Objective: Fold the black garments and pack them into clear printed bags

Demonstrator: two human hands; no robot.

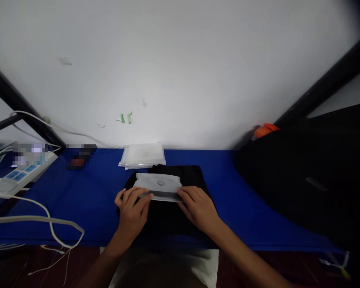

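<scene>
A flat, whitish translucent pouch (156, 182) with a small round mark and a dark band along its near side is held between both hands. My left hand (133, 206) pinches its near left corner, thumb and fingers closed on the edge. At the near right corner my right hand (198, 206) grips the pouch with bent fingers. Beneath the pouch and hands lies a folded black cloth (192, 173). Just behind it, against the wall, rests a small stack of similar white pouches (144, 155). What the pouch holds, if anything, cannot be made out.
A blue surface (225, 180) runs along the white wall. To the left are a white power strip (21, 176), loose white cables (67, 224) and a dark, partly blurred object (81, 157). A large black bag-like item (303, 180) fills the right side, with something orange (265, 130) behind it.
</scene>
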